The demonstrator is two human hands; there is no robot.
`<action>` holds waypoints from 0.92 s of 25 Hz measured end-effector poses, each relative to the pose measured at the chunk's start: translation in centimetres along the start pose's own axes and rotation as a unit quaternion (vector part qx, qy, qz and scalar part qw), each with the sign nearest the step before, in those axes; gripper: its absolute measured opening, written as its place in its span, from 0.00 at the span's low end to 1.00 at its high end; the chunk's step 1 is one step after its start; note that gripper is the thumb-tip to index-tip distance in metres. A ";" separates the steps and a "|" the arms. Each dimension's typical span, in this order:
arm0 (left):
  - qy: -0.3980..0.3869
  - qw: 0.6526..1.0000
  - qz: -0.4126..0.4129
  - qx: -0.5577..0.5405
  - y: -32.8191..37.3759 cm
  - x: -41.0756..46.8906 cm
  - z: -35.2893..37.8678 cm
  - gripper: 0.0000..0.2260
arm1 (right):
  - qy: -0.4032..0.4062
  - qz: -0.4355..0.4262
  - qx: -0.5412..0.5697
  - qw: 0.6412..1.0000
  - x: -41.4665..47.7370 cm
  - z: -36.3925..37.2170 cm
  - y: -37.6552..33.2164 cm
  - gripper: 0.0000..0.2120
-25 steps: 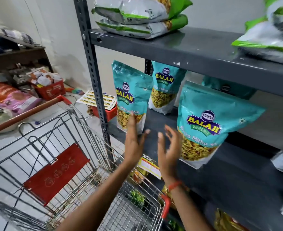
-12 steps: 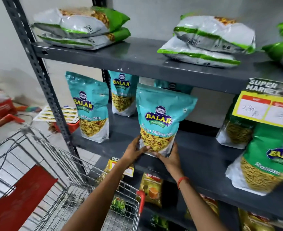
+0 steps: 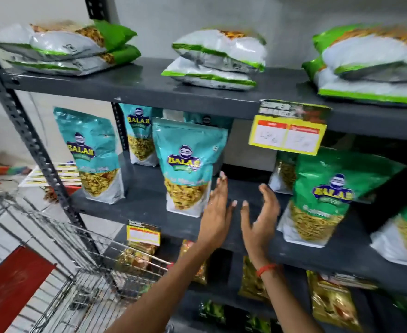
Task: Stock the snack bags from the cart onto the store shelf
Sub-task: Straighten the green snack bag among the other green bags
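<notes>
on the middle shelf, right of the steel post, a teal snack bag stands upright. left hand and right hand hover beside it, fingers spread, holding nothing. it looks light, soft and crinkly, probably slippery; best gripped low at both sides.

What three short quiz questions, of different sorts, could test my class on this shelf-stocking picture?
1. True or false: the left hand grips the teal bag.
2. What colour is the bag right of the right hand?
3. The bags on the top shelf are: A) lying flat, B) standing, C) hanging.

Key: 1 false, both hands are open and empty. 2 green. 3 A.
</notes>
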State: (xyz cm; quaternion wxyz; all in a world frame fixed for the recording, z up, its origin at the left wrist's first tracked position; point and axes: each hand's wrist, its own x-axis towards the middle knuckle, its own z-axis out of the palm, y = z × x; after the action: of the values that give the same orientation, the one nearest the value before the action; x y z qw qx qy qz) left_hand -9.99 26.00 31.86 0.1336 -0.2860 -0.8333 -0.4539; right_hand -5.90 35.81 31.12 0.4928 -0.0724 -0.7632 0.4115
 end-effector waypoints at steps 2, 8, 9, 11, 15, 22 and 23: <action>-0.074 0.995 -0.033 -0.066 2.9 0.5 4.4 0.36 | 0.065 -0.011 -0.032 0.997 0.8 -5.4 2.8 0.24; -0.260 0.943 -0.157 -0.133 4.7 2.2 13.0 0.46 | -0.039 0.259 -0.057 0.963 3.3 -15.8 13.5 0.41; -0.260 0.939 -0.164 -0.154 4.5 2.4 13.5 0.41 | -0.093 0.287 -0.023 0.953 3.9 -16.3 14.1 0.40; -0.248 0.936 -0.182 -0.169 4.1 2.6 13.9 0.34 | -0.158 0.309 0.044 0.937 4.5 -16.5 14.2 0.36; -0.235 0.931 -0.198 -0.197 3.3 2.5 13.4 0.32 | -0.157 0.306 0.048 0.938 4.1 -15.6 14.0 0.39; -0.035 0.947 -0.168 -0.272 6.5 4.4 10.8 0.19 | -0.021 0.243 0.092 0.965 6.4 -16.5 12.2 0.16; -0.003 0.947 -0.165 -0.275 7.1 4.9 10.4 0.16 | -0.024 0.228 0.068 0.971 7.5 -16.5 12.1 0.14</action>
State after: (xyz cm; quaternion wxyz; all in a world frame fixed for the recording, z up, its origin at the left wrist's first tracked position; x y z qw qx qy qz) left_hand -9.28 39.42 33.23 -0.0300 -0.1713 -0.7123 -0.6800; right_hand 0.21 56.74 30.74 0.3712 -0.2009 -0.7085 0.5656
